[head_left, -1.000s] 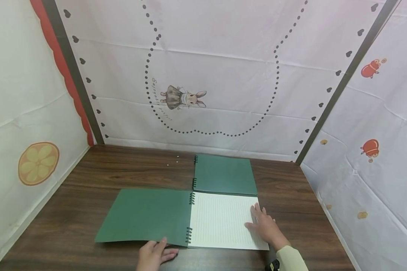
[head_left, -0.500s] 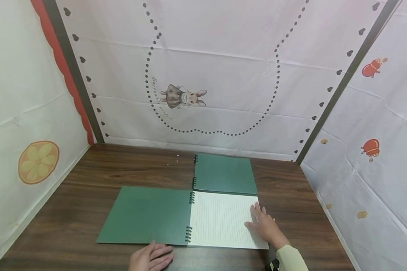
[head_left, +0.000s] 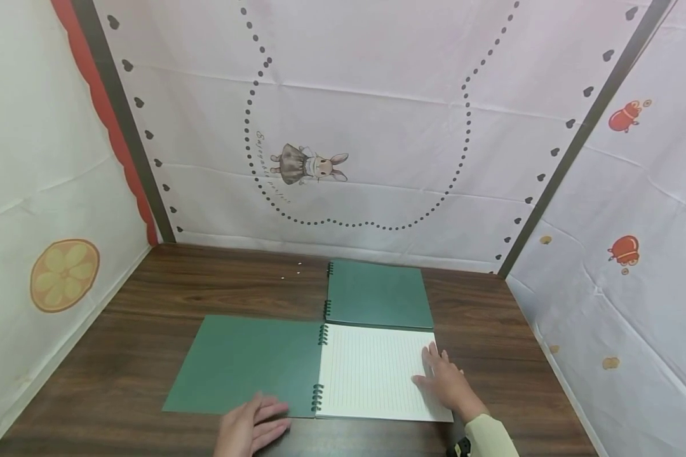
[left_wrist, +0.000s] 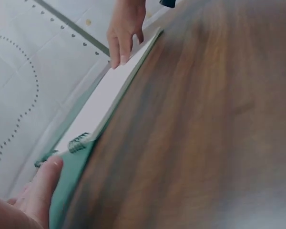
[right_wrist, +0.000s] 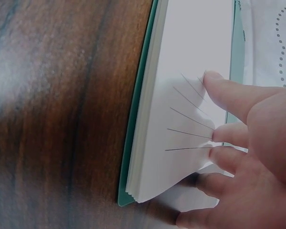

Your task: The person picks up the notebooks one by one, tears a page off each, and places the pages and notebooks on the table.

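A spiral notebook lies spread flat on the table, its green cover to the left and its lined white page to the right of the black coil. My left hand is at the cover's near edge, fingers extended to the right and holding nothing; whether it touches the cover I cannot tell. On the page's right edge rests my right hand, fingers spread, thumb and fingertips on the paper. Behind the page lies a second green spiral notebook, closed.
The dark wood table is bounded by printed cloth walls, a back wall and one on each side. Several tiny white specks lie toward the back of the table. A pale sleeve covers the right forearm.
The green cover, slightly raised at its near edge one second ago, now lies flat. My left hand has let go of that edge and shifted a little left. The right hand stays put.
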`<state>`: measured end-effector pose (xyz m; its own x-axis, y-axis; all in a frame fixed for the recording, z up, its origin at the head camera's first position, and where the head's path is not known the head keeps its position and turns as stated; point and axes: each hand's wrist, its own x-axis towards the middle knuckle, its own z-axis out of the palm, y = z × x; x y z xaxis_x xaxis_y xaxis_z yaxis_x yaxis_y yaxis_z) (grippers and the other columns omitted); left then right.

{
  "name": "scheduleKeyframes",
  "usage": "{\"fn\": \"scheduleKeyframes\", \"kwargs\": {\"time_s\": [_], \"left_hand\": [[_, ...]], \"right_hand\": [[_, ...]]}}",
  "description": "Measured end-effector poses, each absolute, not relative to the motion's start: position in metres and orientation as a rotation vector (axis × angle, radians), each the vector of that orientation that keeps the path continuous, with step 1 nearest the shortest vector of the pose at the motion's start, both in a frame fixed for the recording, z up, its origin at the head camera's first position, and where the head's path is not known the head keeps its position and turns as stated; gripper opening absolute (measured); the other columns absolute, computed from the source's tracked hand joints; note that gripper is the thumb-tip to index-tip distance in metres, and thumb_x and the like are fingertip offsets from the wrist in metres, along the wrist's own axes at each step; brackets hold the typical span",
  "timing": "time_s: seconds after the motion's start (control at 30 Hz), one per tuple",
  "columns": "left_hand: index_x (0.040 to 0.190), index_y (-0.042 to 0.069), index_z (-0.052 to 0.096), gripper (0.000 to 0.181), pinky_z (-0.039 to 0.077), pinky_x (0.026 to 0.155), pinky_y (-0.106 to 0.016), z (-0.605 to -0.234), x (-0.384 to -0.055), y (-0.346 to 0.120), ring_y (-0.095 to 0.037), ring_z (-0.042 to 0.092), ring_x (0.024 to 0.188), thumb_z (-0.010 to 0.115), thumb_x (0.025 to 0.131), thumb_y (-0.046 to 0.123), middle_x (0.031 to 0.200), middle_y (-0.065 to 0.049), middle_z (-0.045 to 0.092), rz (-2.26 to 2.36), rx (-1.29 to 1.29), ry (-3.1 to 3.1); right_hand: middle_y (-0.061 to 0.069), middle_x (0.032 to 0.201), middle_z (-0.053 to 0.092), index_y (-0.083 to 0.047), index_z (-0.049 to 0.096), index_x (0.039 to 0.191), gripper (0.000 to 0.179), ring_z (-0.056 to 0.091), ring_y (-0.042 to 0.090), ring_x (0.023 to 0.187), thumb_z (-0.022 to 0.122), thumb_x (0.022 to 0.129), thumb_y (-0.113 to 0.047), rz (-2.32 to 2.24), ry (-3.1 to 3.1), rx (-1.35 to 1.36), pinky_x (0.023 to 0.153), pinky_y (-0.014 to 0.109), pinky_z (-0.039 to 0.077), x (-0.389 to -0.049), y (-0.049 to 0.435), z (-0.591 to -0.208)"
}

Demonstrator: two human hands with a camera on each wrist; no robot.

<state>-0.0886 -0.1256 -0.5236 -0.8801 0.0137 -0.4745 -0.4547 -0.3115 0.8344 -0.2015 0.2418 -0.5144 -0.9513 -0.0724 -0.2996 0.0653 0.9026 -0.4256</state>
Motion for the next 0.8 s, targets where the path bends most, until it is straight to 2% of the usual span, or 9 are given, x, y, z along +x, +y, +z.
{"fn": "scheduleKeyframes", "kwargs": {"time_s": [0.13,0.23,0.33,0.43,0.6,0.67,0.8], "left_hand": [[0.135,-0.012,0.043,0.057,0.058,0.085,-0.041,-0.506,-0.101,-0.118,-0.032,0.070,0.100,0.037,0.105,0.036,0.122,-0.026,0.064,2.144,-0.516,1.967],[0.137,0.001,0.047,0.051,0.057,0.086,-0.040,-0.495,-0.112,-0.113,-0.029,0.067,0.105,0.043,0.103,0.038,0.127,-0.021,0.062,1.968,-0.455,2.210],[0.140,0.012,0.046,0.052,0.054,0.090,-0.045,-0.490,-0.124,-0.112,-0.027,0.062,0.115,0.049,0.099,0.044,0.133,-0.013,0.060,1.730,-0.349,2.445],[0.142,0.013,0.045,0.058,0.049,0.096,-0.051,-0.488,-0.136,-0.113,-0.031,0.057,0.122,0.054,0.096,0.047,0.138,-0.011,0.056,1.517,-0.211,2.650],[0.146,0.010,0.041,0.069,0.036,0.108,-0.059,-0.495,-0.153,-0.114,-0.039,0.043,0.135,0.059,0.093,0.049,0.149,-0.016,0.045,1.258,0.009,2.836],[0.147,0.009,0.040,0.070,0.032,0.110,-0.061,-0.500,-0.159,-0.115,-0.041,0.038,0.139,0.062,0.092,0.046,0.151,-0.018,0.040,1.169,0.070,2.877],[0.147,0.009,0.040,0.071,0.028,0.108,-0.067,-0.507,-0.167,-0.114,-0.044,0.035,0.139,0.067,0.089,0.041,0.153,-0.020,0.036,1.003,0.135,2.935]], "right_hand": [[0.024,0.158,0.019,0.000,0.037,0.147,0.072,0.017,0.052,0.142,0.067,0.090,-0.033,-0.635,2.760,-0.011,0.105,0.076,0.015,-0.201,0.242,-0.514],[0.024,0.158,0.019,0.000,0.037,0.147,0.072,0.017,0.053,0.142,0.067,0.090,-0.033,-0.642,2.758,-0.015,0.105,0.076,0.015,-0.201,0.241,-0.513],[0.024,0.158,0.019,0.000,0.037,0.147,0.072,0.017,0.053,0.142,0.066,0.090,-0.033,-0.637,2.755,-0.018,0.105,0.076,0.015,-0.201,0.241,-0.513],[0.025,0.158,0.019,0.000,0.037,0.147,0.072,0.017,0.053,0.142,0.066,0.091,-0.033,-0.636,2.753,-0.024,0.105,0.076,0.015,-0.202,0.241,-0.512],[0.024,0.158,0.019,-0.001,0.037,0.147,0.073,0.017,0.053,0.142,0.066,0.090,-0.034,-0.629,2.749,-0.010,0.106,0.076,0.015,-0.203,0.243,-0.514],[0.024,0.158,0.019,-0.001,0.037,0.147,0.073,0.017,0.053,0.142,0.067,0.090,-0.035,-0.624,2.749,-0.006,0.105,0.076,0.016,-0.203,0.243,-0.515],[0.024,0.158,0.020,-0.001,0.037,0.147,0.073,0.017,0.053,0.142,0.067,0.090,-0.034,-0.631,2.748,-0.006,0.105,0.076,0.016,-0.203,0.242,-0.515]]}}
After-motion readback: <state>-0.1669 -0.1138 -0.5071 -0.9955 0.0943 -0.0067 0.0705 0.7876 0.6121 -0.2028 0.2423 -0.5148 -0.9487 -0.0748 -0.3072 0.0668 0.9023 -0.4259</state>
